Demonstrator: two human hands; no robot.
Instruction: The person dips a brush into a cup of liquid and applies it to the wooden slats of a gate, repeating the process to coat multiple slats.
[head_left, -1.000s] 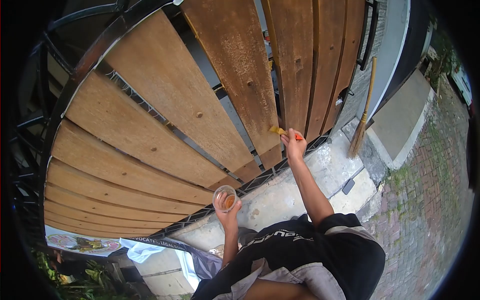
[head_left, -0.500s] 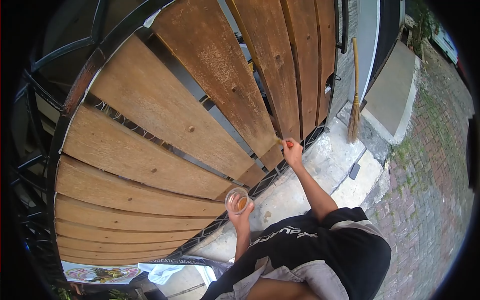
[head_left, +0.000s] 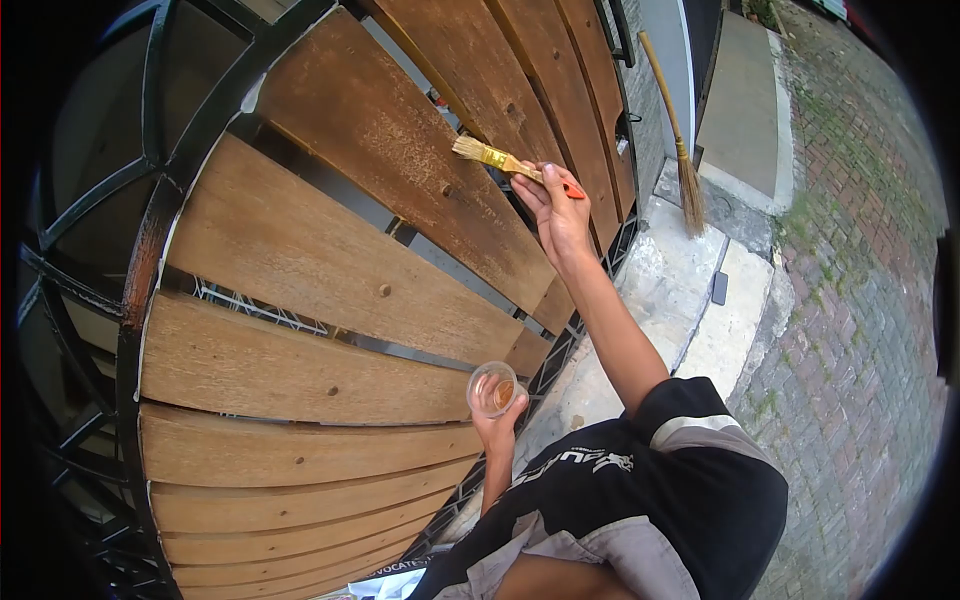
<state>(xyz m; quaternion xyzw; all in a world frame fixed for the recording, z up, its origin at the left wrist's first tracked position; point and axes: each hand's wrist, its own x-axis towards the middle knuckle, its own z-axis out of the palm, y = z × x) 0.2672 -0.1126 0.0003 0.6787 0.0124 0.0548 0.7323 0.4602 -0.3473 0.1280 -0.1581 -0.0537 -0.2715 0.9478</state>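
Observation:
My right hand grips a paintbrush with a gold ferrule and a red-tipped handle. Its pale bristles overlap the right edge of a dark brown wooden plank in the head view. Lower down, my left hand is wrapped round a clear plastic cup with a little amber liquid at the bottom. The cup is held in front of the narrow ends of the lighter wooden planks. Planks further right are darker reddish brown.
A black metal frame borders the planks. On the right, a broom leans by the wall, above a concrete step where a dark phone-like rectangle lies. Brick paving with grass runs along the far right.
My right hand has lifted the paintbrush from the plank's narrow lower end up along it. My left hand still holds the cup, and the view has shifted.

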